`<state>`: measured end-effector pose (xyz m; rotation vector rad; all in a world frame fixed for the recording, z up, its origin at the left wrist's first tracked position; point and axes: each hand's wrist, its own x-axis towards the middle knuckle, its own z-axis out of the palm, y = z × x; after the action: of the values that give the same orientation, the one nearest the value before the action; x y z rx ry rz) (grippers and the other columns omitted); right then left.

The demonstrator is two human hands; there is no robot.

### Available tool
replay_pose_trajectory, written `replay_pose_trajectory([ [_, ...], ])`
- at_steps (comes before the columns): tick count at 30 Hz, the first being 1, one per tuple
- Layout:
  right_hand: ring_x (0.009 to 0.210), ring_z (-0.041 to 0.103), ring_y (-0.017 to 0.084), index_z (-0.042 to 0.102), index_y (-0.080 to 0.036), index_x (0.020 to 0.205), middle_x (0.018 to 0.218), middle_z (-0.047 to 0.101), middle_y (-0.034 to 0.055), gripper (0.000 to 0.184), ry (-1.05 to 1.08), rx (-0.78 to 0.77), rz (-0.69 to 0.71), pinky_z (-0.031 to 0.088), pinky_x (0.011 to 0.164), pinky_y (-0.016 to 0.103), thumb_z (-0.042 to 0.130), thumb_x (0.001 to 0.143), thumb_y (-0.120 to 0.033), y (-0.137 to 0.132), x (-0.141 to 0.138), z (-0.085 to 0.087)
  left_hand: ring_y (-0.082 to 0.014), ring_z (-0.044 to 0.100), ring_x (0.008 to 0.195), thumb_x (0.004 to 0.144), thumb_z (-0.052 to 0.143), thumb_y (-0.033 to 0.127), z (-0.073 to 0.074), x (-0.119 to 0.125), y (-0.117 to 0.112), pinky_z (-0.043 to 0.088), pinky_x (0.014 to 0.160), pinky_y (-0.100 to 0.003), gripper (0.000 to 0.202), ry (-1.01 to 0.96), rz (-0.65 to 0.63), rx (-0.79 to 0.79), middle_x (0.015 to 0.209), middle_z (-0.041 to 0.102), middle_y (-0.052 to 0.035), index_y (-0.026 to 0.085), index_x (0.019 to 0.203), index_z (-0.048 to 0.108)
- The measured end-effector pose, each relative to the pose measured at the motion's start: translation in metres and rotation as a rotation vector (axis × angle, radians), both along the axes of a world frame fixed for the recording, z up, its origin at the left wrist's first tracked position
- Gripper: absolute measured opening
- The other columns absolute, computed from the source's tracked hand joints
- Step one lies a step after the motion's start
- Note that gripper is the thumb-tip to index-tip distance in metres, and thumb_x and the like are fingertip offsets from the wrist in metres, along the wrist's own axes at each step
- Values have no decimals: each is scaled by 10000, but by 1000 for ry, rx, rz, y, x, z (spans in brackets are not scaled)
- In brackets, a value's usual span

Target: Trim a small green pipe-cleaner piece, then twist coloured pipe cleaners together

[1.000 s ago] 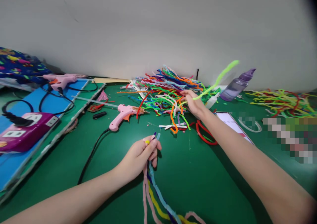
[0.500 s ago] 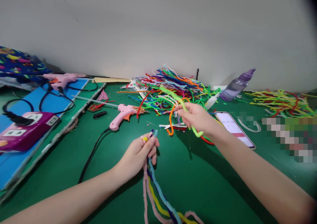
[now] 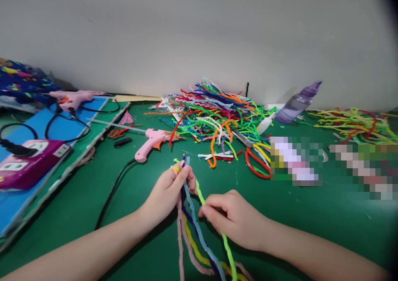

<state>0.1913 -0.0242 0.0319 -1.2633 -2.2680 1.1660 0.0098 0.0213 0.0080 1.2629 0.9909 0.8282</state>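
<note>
My left hand (image 3: 174,185) is closed around the upper ends of several pipe cleaners. Pink, yellow, dark blue and light blue pipe cleaners (image 3: 199,231) hang down from it towards the table's near edge. My right hand (image 3: 234,219) pinches a lime-green pipe cleaner (image 3: 227,250) part way along its length. The upper part of that one runs into my left hand, and a green tip shows above the left fingers. Its lower part hangs below my right palm.
A pink glue gun (image 3: 149,143) lies left of centre, its black cord running forward. Behind are a pipe-cleaner pile (image 3: 211,107), red-handled scissors (image 3: 257,165), a glue bottle (image 3: 265,124) and a purple water bottle (image 3: 294,107). A purple power strip (image 3: 34,161) sits at left.
My right hand has come down and towards me from near the pile, bringing the lime-green pipe cleaner to my left hand. The scissors are now uncovered. My left hand keeps its bundle.
</note>
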Motion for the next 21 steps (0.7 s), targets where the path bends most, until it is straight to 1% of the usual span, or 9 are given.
replay_pose_trajectory([
  [3, 460, 387, 75, 473, -178, 582, 517, 493, -39, 311, -58, 239, 169, 267, 479, 222, 424, 880, -251, 0, 3, -7, -135, 578, 666, 914, 366, 388, 2, 0, 0, 444, 658, -236, 383, 43, 6, 34, 635, 539, -5, 157, 644, 508],
  [6, 436, 394, 93, 467, -189, 575, 495, 510, -34, 280, -110, 514, 311, 219, 460, 266, 451, 845, -258, -1, 5, -19, -166, 614, 786, 916, 371, 379, 1, 0, 0, 440, 733, -250, 359, 5, 6, 27, 664, 520, 0, 164, 662, 506],
  [8, 417, 400, 103, 476, -194, 579, 488, 529, -28, 260, -125, 646, 349, 192, 450, 287, 463, 827, -271, -3, 5, -26, -180, 616, 850, 915, 381, 369, 0, 0, 0, 433, 786, -262, 335, -23, 20, 38, 675, 506, 4, 168, 676, 504],
  [9, 408, 400, 104, 474, -196, 576, 482, 531, -28, 255, -119, 680, 352, 186, 447, 290, 466, 820, -270, -4, 5, -28, -185, 613, 871, 913, 386, 365, -1, 0, 0, 429, 805, -267, 326, -31, 29, 44, 678, 500, 5, 171, 679, 503],
  [12, 395, 389, 99, 447, -202, 551, 456, 505, -37, 250, -76, 698, 283, 192, 442, 286, 472, 797, -235, -7, 4, -29, -187, 600, 888, 907, 403, 356, -2, 0, 0, 424, 833, -276, 314, -22, 42, 63, 688, 503, 1, 172, 681, 518],
  [15, 392, 356, 93, 396, -204, 532, 436, 449, -48, 262, -41, 673, 130, 216, 449, 277, 460, 785, -184, -9, 3, -26, -177, 593, 853, 906, 401, 353, -2, 0, 0, 427, 834, -276, 335, 2, 41, 88, 701, 540, -10, 168, 660, 534],
  [17, 397, 334, 90, 361, -202, 525, 429, 407, -54, 277, -29, 652, 62, 229, 454, 270, 456, 783, -168, -9, 4, -24, -167, 590, 826, 904, 402, 356, -2, 0, 1, 432, 823, -267, 346, 18, 43, 100, 699, 565, -15, 165, 653, 542],
  [19, 403, 323, 86, 350, -198, 527, 433, 396, -59, 273, -20, 647, 60, 232, 455, 266, 465, 772, -159, -8, 4, -24, -163, 597, 800, 896, 418, 371, -1, 0, 0, 449, 790, -263, 333, 12, 43, 76, 697, 584, -15, 163, 676, 557],
  [21, 400, 316, 82, 359, -194, 532, 436, 410, -64, 254, 1, 681, 94, 221, 449, 266, 481, 750, -150, -8, 4, -24, -166, 612, 783, 881, 446, 392, -1, 0, -1, 473, 757, -270, 308, -30, 51, 9, 706, 596, -13, 161, 720, 571],
])
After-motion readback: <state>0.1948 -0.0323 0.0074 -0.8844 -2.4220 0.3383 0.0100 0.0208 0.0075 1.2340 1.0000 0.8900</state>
